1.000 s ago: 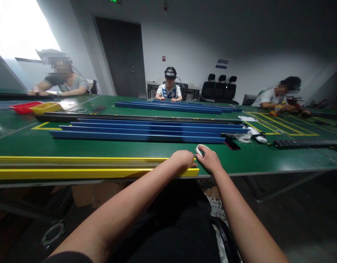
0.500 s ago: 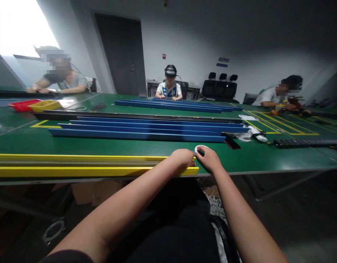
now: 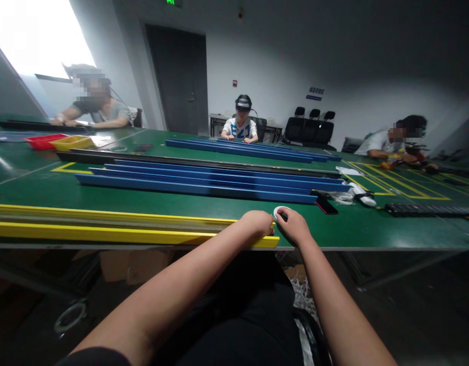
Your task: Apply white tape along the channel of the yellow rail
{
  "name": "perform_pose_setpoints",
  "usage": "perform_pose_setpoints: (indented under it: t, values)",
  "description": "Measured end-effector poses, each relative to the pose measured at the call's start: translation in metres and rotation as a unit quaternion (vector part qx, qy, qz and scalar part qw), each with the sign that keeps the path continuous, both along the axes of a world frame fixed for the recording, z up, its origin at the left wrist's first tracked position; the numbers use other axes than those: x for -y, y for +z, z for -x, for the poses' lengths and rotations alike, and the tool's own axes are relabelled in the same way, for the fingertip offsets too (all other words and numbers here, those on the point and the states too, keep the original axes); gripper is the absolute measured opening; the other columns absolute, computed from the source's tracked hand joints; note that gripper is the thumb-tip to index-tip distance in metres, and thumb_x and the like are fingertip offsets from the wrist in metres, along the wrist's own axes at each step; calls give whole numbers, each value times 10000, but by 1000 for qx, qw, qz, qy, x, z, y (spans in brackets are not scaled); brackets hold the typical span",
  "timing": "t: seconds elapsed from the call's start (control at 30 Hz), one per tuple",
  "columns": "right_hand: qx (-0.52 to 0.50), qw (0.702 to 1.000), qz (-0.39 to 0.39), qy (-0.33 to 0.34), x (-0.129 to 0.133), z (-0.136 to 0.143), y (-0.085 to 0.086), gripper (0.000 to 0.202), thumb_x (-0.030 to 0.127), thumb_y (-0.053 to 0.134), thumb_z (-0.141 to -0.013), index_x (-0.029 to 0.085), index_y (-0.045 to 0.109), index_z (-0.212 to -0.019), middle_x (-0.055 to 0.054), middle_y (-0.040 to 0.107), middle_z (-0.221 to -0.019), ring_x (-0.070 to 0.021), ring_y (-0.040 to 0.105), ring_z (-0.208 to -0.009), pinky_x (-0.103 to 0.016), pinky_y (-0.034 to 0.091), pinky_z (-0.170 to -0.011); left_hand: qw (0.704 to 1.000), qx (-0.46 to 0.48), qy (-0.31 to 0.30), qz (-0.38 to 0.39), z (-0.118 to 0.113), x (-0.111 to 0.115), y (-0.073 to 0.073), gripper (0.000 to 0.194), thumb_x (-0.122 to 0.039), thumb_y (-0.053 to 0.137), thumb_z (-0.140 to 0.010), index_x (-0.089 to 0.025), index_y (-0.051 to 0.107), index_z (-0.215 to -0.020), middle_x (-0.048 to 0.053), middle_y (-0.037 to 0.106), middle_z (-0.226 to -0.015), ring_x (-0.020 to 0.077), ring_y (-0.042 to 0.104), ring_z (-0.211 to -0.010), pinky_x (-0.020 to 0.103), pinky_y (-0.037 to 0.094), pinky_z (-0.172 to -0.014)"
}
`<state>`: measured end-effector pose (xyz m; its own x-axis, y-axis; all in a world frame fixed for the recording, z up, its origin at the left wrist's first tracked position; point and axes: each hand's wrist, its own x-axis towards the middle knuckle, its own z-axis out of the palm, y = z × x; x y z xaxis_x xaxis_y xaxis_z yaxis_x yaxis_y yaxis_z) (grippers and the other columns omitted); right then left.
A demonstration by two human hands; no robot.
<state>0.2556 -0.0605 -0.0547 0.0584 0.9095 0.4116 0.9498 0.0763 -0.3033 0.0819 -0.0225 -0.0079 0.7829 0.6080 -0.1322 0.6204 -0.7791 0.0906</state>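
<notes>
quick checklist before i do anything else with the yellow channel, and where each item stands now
1. Left hand at the right end of the yellow channel: ok.
2. White ring in the right hand: ok, between thumb and fingers.
3. Left fingers' grip: cannot tell, the back of the hand hides most of them.
4. Phone away from the yellow channel: ok, it lies by the right end of the nearest blue channel.
5. Blue channel apart from the yellow one: ok, bare green table shows between.
</notes>
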Motion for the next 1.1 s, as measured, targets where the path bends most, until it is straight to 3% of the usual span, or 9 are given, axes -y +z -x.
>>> perform_pose_setpoints:
  t: [1.1]
  values:
    - [-64,998,2,-9,-11,-17,-14,299,381,459,-881,244,696,-1000,-34,704,-1063,-200,630,-955,-302,459,-828,1000,8,-12,-3,7,0,2,410,-502,571,-802,-214,694,-1066,123,715,-1077,249,666,-981,302,516,-820]
